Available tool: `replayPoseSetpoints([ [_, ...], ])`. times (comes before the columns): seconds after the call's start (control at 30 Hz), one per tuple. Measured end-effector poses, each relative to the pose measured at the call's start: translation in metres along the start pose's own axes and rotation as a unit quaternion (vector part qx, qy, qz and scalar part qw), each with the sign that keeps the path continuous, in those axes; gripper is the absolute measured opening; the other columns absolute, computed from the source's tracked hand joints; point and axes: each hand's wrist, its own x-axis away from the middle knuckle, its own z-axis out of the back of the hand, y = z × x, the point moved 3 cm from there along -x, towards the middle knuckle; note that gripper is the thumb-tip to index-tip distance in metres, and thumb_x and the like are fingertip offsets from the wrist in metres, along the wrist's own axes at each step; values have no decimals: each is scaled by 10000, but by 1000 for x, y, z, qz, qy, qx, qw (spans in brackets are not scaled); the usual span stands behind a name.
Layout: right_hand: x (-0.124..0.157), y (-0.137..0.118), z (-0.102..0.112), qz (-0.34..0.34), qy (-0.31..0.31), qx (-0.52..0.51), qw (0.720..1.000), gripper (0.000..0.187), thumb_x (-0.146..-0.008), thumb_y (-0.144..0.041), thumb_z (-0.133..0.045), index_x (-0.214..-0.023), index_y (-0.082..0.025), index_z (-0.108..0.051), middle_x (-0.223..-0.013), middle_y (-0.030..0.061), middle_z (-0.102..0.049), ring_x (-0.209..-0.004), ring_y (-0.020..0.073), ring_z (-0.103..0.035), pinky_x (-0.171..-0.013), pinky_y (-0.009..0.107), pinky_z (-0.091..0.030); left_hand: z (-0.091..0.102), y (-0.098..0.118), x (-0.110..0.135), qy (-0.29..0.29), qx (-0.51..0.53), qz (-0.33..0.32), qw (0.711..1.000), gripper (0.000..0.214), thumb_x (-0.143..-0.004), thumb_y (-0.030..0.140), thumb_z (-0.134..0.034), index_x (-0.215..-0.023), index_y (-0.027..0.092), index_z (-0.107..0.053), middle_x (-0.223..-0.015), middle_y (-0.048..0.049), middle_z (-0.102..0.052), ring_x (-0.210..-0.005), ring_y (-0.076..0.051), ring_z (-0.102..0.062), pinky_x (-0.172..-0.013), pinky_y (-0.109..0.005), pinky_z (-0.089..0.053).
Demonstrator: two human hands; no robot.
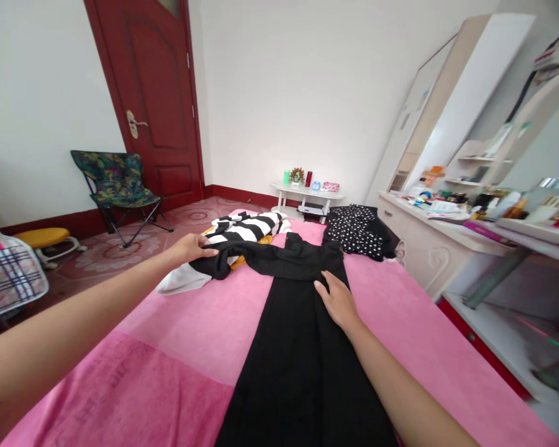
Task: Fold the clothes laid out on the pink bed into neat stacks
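A long black garment lies stretched over the pink bed, its near end running out of the bottom of the picture. At its far end, a sleeve-like part reaches out to the left. My left hand pinches the outer end of that part, thumb and fingers closed on the cloth. On the garment's upper right rests my right hand, fingers stretched out and flat on the fabric. Beyond my left hand is a heap with a black-and-white striped garment and some mustard-yellow cloth.
The pink bed cover spreads on both sides. A black polka-dot garment lies at the far right. A cluttered dressing table borders the bed's right side. Further off are a small white table, a folding chair and a red door.
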Motion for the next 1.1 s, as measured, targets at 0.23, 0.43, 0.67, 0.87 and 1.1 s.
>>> replayPoseSetpoints([
  [0.23,1,4,1,-3,29,-43,999,501,-903,-473,-373,-1267,-168,-533,-1328,94,-527,-1248,229,-460,-1074,398,-323,46,91,19,83,-149,-130,977,331,-663,525,-595,-656,202,-527,-595,25,-555,-594,-155,-521,-527,-240,-307],
  [0.43,3,7,8,-31,72,-145,986,460,-905,-464,-367,-1176,-167,-589,-1222,94,-599,-1155,225,-533,-1023,376,-383,60,227,103,114,-266,-294,911,316,-662,490,-653,-814,217,-609,-715,11,-574,-812,-237,-588,-672,-268,-356],
  [0.67,6,16,17,-90,125,-327,932,468,-898,-520,-338,-1130,-194,-582,-1149,89,-641,-1067,219,-589,-938,351,-449,-2,297,219,-50,-212,-412,885,97,-744,358,-635,-769,265,-626,-667,-12,-607,-737,-230,-620,-667,-335,-429],
  [0.87,2,29,14,-145,160,-420,881,505,-851,-550,-410,-1141,-165,-557,-1099,108,-652,-979,215,-625,-871,350,-481,-78,279,258,-390,-184,-535,726,81,-759,198,-627,-811,253,-657,-688,6,-685,-590,-160,-626,-442,-255,-376],
  [1.1,2,33,9,-150,170,-360,905,526,-809,-508,-492,-1166,-125,-542,-1031,124,-668,-944,222,-626,-849,338,-473,-145,258,137,-100,-48,-402,909,225,-869,266,-483,-997,199,-656,-957,-45,-676,-862,-173,-635,-772,-264,-468],
])
